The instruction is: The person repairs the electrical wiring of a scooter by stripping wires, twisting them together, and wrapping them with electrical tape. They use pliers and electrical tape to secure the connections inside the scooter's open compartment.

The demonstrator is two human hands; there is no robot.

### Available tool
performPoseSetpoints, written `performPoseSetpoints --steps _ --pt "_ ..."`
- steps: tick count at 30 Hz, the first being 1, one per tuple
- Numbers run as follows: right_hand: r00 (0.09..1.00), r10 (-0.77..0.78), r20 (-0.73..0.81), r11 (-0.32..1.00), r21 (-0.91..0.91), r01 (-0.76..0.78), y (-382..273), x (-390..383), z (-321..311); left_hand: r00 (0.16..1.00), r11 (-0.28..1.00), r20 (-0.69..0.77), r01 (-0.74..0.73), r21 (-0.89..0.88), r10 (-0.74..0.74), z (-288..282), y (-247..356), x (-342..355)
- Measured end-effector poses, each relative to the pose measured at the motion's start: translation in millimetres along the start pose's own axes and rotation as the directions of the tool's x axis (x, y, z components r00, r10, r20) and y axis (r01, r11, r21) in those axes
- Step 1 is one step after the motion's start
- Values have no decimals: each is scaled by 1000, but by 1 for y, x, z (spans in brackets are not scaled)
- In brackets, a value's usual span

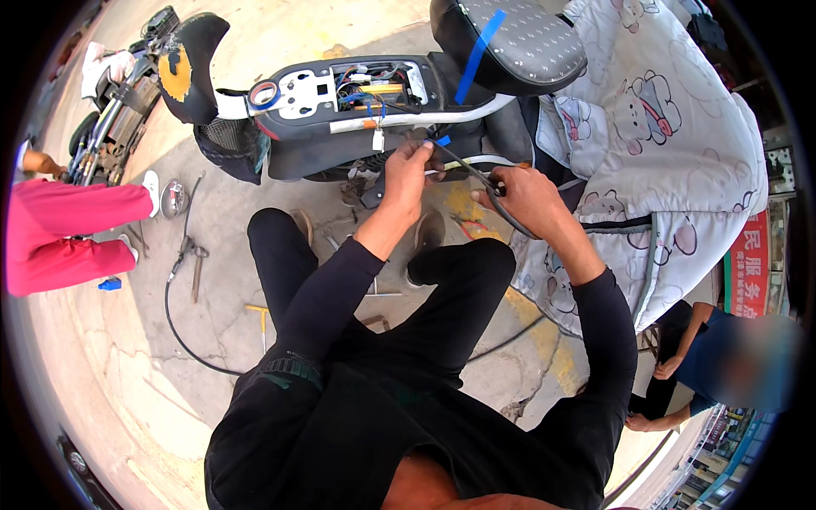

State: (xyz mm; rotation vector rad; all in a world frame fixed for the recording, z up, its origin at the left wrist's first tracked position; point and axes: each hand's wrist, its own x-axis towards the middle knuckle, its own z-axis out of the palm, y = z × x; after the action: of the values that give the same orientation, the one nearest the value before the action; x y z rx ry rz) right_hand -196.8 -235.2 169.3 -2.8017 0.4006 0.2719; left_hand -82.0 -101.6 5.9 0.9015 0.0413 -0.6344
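My right hand (531, 197) grips a dark strip (466, 165), fingers curled round it; my left hand (405, 178) pinches it farther along. The strip runs slanting between my hands, near the side of the scooter (310, 158). Beyond, wires (374, 92) lie exposed in its open compartment, left of the grey seat (535, 47).

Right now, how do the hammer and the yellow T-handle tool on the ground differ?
Colour: the hammer has a dull brown handle; the T-handle tool is yellow.
Shape: the hammer carries a stubby head; the T-handle tool, a thin crossbar.
Place: the hammer lies farther left than the T-handle tool.
Shared: both lie on the concrete ground.
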Motion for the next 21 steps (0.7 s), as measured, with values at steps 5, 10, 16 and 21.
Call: performPoseSetpoints --steps 5,10,16,21 --pt "962 67 -266 953 304 18 9 -51 -50 931 536 263 -361 764 252 -80 -12 -72" --pt "685 -206 -699 970 -240 46 39 26 -125 750 150 638 -660 736 175 -116 10 -129" --pt "844 -314 -435 936 -290 200 77 161 -148 649 111 738 -760 641 185 -94 67 -152" --pt "741 -237 -629 894 -440 -87 25 98 -122 844 694 531 -431 577 83 -86 100 -149"
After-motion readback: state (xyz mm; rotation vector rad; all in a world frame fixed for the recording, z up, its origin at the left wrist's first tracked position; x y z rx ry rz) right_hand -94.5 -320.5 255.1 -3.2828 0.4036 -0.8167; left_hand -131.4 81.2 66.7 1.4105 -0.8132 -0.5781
